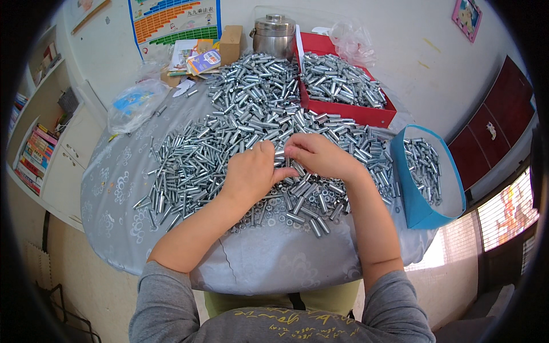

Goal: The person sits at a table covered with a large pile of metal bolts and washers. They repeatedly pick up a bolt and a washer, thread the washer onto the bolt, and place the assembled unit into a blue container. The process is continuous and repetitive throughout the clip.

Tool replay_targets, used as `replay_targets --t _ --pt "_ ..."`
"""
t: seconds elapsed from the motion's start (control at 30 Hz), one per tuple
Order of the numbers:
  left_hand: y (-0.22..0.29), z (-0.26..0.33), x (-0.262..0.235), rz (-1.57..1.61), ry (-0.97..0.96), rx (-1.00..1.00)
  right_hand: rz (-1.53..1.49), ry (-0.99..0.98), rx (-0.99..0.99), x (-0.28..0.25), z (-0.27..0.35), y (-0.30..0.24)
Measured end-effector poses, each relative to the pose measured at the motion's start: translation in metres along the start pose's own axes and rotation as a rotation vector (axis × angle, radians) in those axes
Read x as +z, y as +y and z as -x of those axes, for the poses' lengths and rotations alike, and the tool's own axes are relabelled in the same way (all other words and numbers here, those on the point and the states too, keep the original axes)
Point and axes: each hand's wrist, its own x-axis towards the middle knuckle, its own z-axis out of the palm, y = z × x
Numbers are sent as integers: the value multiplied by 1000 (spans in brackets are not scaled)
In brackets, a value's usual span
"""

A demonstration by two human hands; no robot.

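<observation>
My left hand (249, 174) and my right hand (321, 156) meet above a large heap of silver metal sleeves (251, 126) in the middle of the table. The fingers of both are curled in and nearly touch, the left thumb reaching toward the right. What they pinch is small and mostly covered by the fingers. Left of my left hand lie many thin bolts (186, 163). Below the hands, small washers (273, 216) are scattered, with several loose sleeves (322, 224) near the front of the heap.
A red box (350, 112) full of sleeves stands at the back right. Beside the heap on the right is a blue fabric bin (422, 200) holding more metal pieces. A steel pot (274, 40) and a cardboard box (231, 44) stand behind; a plastic bag (137, 106) lies far left.
</observation>
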Motion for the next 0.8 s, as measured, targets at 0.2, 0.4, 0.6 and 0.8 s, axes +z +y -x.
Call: replay_targets --t 0.2,0.4,0.6,0.8 --pt "-1 -1 -1 -15 19 -32 -369 -17 379 -4 3 -26" --pt "-1 0 -2 0 -12 -41 -332 146 180 2 1 -13" --pt "-1 0 3 -67 71 17 -268 202 40 11 -2 6" --pt "-1 0 2 -8 32 -7 -352 10 222 12 -3 2"
